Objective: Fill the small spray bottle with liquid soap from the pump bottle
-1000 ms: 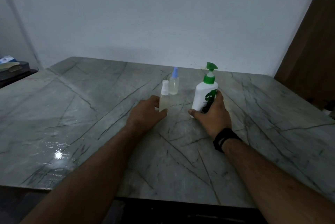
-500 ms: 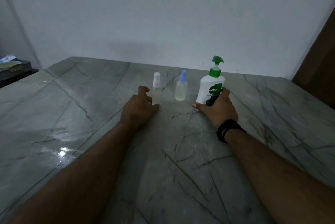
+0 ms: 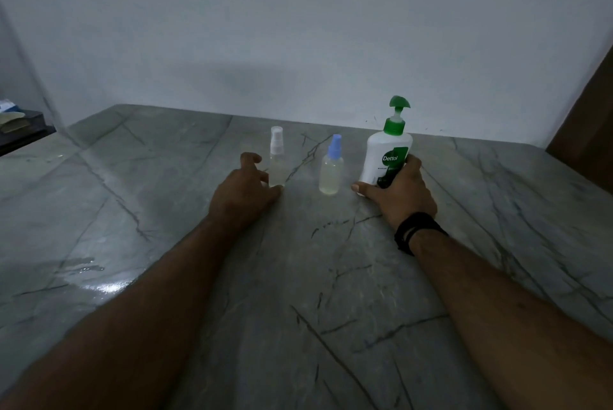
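sliding the white-capped spray bottle (image 3: 277, 157) left, clear of the blue-capped one (image 3: 331, 168); my left hand (image 3: 243, 192) loosely cups it, right hand (image 3: 399, 192) grips the pump bottle (image 3: 388, 152). caps on, no filling yet.

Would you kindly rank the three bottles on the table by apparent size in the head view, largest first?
1. Pump bottle, white with a green pump: clearly the largest.
2-3. White-capped spray bottle and blue-capped spray bottle: they look alike in size and stand at slightly different depths, so I would not rank them.
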